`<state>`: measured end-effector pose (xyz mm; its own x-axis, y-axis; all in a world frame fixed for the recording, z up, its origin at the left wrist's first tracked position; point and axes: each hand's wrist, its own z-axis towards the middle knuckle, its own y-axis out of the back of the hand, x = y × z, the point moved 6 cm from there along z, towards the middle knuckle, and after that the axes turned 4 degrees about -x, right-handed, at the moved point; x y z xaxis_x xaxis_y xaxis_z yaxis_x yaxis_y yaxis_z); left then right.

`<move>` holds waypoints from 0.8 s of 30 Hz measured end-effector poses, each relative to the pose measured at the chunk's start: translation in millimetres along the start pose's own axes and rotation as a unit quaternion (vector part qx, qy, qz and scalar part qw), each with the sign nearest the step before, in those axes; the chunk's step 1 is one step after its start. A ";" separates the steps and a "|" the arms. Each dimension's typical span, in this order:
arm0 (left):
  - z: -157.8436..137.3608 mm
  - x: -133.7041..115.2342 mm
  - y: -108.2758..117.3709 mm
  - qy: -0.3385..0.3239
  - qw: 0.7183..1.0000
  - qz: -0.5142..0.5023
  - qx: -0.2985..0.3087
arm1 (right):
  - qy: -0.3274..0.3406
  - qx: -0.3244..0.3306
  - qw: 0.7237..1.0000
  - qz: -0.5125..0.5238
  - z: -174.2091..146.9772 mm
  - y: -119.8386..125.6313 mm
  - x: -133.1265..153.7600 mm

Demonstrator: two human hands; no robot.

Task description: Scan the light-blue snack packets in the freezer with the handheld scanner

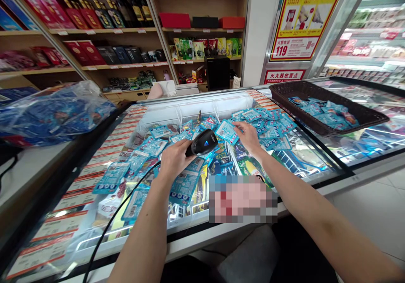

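Note:
My left hand (176,158) is closed round a black corded barcode scanner (202,143), whose head faces right. Its cable (126,198) runs down along my left forearm. My right hand (247,136) pinches the right edge of a light blue snack packet (227,131), with printed text on the side toward me. The scanner head is close to that packet, just left of it. Many similar blue packets (186,181) lie spread over the glass lid of a chest freezer, on both sides of my hands. A denser heap of packets (274,125) lies right of my right hand.
On the right end of the freezer stands a dark woven basket (368,111) with more blue packets inside. A clear plastic bag (60,114) full of blue packets lies at left. Price labels (57,228) line the freezer's left edge. Shelves of boxed goods and bottles stand behind; a blurred patch covers something near the front edge.

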<state>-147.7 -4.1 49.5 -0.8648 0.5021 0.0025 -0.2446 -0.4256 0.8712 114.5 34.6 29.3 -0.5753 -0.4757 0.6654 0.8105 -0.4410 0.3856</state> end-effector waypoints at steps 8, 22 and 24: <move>-0.5 3.6 1.9 0.018 1.000 0.012 -0.021 | 0.008 -0.021 1.000 -0.010 2.4 5.6 2.3; -3.2 17.2 8.5 0.114 0.989 0.066 -0.065 | -0.069 -0.174 0.975 -0.121 17.0 56.9 -34.6; -3.6 19.1 9.4 0.125 0.987 0.070 -0.068 | -0.065 -0.183 0.968 -0.158 16.5 60.3 -37.5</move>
<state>-168.1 -1.2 56.0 -0.9713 0.2371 -0.0175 -0.1568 -0.5836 0.7968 186.8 38.4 38.2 -0.7498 -0.1833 0.6358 0.4895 -0.8001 0.3467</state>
